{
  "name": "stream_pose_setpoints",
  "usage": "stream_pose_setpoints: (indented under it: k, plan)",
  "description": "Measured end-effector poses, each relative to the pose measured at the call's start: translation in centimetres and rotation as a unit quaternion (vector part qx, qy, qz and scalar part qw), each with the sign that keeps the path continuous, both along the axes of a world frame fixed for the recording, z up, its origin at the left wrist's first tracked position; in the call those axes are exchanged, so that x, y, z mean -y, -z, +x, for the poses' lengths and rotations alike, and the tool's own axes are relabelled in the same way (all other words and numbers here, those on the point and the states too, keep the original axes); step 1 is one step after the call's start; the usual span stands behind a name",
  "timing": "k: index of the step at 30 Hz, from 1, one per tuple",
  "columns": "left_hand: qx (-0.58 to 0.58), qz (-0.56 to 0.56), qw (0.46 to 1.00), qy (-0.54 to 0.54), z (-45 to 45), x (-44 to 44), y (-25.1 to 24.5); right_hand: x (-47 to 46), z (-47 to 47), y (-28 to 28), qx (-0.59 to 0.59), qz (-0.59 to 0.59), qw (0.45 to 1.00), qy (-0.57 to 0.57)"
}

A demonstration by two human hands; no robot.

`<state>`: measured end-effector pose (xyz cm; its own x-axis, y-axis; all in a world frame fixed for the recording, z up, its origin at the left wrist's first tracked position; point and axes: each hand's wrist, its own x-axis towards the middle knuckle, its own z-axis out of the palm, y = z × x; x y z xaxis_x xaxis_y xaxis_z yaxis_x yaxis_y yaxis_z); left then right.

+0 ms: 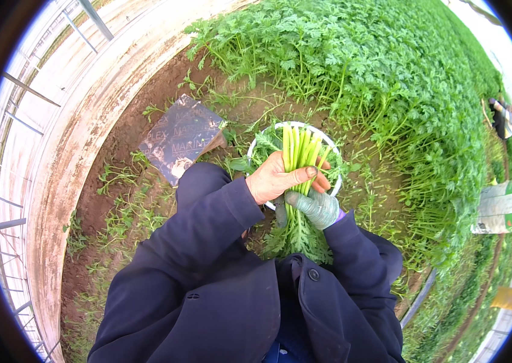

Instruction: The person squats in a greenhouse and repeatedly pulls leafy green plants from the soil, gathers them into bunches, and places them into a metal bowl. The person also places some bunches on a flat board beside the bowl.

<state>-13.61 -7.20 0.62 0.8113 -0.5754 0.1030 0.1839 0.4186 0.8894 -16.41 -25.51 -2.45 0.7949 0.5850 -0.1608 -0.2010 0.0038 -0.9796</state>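
A bunch of leafy greens with pale green stems is held over a round basket with a white rim, its cut stem ends pointing away from me and its leaves hanging towards my lap. My bare left hand is closed round the stems, thumb across the top and fingertips showing on the right side. Just below it my right hand, in a grey-green glove, grips the same bunch nearer the leaves. More cut greens lie inside the basket, partly hidden by my hands.
Dense uncut greens grow ahead and to the right. A dark printed board lies on the soil left of the basket. Plastic sheeting with metal poles borders the left. At far right are a white sack and another person.
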Motion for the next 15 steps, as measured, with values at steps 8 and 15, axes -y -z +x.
stream_pose_setpoints:
  k: [8,15]
  plan:
    - [-0.016,-0.051,0.998,0.015,1.2,0.8,-1.1,0.6,1.1,-1.8,-0.002,-0.021,0.999,0.042]
    - [0.001,-0.062,0.998,0.011,2.4,1.3,1.2,0.1,2.8,-3.7,0.103,-0.207,0.973,-0.009]
